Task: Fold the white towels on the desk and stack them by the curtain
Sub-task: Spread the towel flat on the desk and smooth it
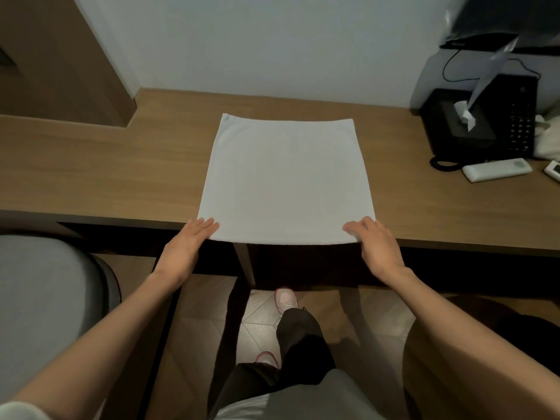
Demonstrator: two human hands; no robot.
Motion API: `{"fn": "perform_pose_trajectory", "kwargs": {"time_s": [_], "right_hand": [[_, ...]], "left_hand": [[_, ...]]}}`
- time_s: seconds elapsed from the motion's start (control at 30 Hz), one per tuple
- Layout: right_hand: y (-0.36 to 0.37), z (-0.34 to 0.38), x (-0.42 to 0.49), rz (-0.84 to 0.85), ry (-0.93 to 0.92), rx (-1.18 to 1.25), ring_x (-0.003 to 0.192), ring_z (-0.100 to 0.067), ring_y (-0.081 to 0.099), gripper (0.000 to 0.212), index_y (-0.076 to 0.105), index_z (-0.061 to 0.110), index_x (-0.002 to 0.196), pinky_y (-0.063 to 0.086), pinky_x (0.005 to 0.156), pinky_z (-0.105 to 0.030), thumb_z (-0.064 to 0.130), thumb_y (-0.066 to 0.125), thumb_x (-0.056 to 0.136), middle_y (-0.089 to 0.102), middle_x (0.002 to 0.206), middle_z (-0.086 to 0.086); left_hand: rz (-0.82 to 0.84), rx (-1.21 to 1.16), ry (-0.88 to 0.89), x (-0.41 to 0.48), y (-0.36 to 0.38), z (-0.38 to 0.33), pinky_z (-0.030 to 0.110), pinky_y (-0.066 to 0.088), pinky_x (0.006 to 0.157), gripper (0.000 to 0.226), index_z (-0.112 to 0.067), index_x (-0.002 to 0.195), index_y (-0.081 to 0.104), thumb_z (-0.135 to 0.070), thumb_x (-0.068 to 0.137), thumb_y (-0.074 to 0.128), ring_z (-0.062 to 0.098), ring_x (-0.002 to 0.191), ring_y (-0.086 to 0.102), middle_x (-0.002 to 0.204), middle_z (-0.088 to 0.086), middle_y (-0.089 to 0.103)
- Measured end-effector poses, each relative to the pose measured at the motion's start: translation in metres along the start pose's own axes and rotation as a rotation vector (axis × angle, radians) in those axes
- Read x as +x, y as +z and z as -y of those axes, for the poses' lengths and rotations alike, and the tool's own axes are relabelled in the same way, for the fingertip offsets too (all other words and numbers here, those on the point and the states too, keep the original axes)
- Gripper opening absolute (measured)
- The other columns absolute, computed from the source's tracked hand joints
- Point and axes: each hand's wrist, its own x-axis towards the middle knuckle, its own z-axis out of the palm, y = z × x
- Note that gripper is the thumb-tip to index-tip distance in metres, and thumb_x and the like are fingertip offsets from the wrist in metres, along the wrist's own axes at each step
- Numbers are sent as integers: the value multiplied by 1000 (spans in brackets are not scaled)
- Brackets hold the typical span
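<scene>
While both of your grips lie flat, neither one is holding anything: your left grip (185, 247) rests with straight fingers on the near-left corner of the white towel (285, 177), and your right grip (375, 247) lies the same way across the near-right corner, fingers out and relaxed, pinching nothing that the view shows. That placement looks deliberate, since a palm on each near corner pins the cloth and holds it square while you line it up. Between them the towel lies spread in one smooth layer, its near hem hanging just over the front edge of the desk (106, 171). I judge that is why the corners sit where they do: an overhanging hem gives your thumbs room to slip beneath for the first fold. The far hem stops short of the wall, leaving bare wood beyond it, so you have space to carry the near edge up to meet it. No fold is made yet, so this piece is at its very start. Well off to your right stand a black tissue box (460, 122), a black phone (515, 116) just beside it and a white remote (497, 169) in front, far enough away not to catch the cloth. No curtain and no stack of folded towels can be made out, so where the pile goes cannot be told from here.
</scene>
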Motion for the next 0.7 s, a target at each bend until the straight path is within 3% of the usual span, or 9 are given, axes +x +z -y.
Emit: {"fn": "perform_pose_trajectory", "kwargs": {"time_s": [0.1, 0.17, 0.27, 0.33, 0.37, 0.47, 0.6, 0.7], "right_hand": [[-10, -10, 1, -20, 71, 103, 102, -20, 52, 28, 61, 16, 119, 44, 84, -31, 5, 48, 95, 61, 113, -2], [-15, -12, 0, -77, 132, 269, 102, -19, 55, 23, 63, 13, 116, 45, 85, -32, 16, 48, 98, 63, 109, -3], [-23, -5, 3, -229, 218, 495, 100, -13, 53, 25, 61, 10, 117, 44, 86, -28, 17, 46, 99, 61, 109, -2], [-29, 4, 10, -303, 288, 646, 99, -11, 54, 23, 59, 13, 117, 45, 84, -25, 17, 44, 100, 59, 107, 2], [-32, 8, 14, -340, 318, 710, 98, -10, 54, 23, 58, 14, 117, 45, 81, -22, 17, 44, 100, 58, 105, 4], [-46, 17, 33, -448, 354, 809, 91, -8, 55, 20, 58, 16, 115, 42, 73, -15, 18, 43, 101, 58, 99, 7], [-66, 22, 69, -540, 423, 868, 88, -10, 54, 18, 56, 16, 111, 43, 72, -21, 22, 44, 101, 57, 97, 4], [-73, 22, 95, -566, 406, 836, 82, -4, 52, 15, 54, 18, 107, 41, 68, -18, 24, 42, 101, 54, 92, 8]], "left_hand": [[-23, -83, -112, -2, -3, 5, 42, 34, 111, 62, -12, 135, 51, 21, 82, 48, 31, 134, 39, 140, 10, 48], [-89, -175, -199, 2, -8, 6, 42, 44, 101, 47, -11, 127, 55, 12, 87, 50, 28, 118, 52, 126, 9, 57], [-205, -299, -303, 16, -19, 4, 32, 49, 81, 27, -8, 121, 56, -4, 97, 45, 17, 92, 57, 109, 8, 61], [-288, -400, -328, 30, -29, 1, 26, 43, 63, 21, -10, 113, 56, -16, 101, 41, 12, 72, 51, 91, 2, 58], [-324, -464, -342, 38, -35, 0, 28, 41, 61, 19, -10, 110, 55, -20, 101, 40, 13, 69, 49, 87, 1, 55], [-423, -599, -371, 64, -52, -2, 34, 43, 69, 16, -12, 105, 52, -23, 101, 41, 18, 80, 50, 91, 3, 54], [-501, -708, -445, 106, -71, -4, 28, 42, 79, 28, -5, 117, 51, -25, 100, 43, 15, 96, 51, 104, 3, 54], [-529, -782, -510, 139, -78, -1, 27, 43, 83, 29, -5, 119, 50, -26, 100, 45, 14, 99, 51, 107, 2, 53]]}}
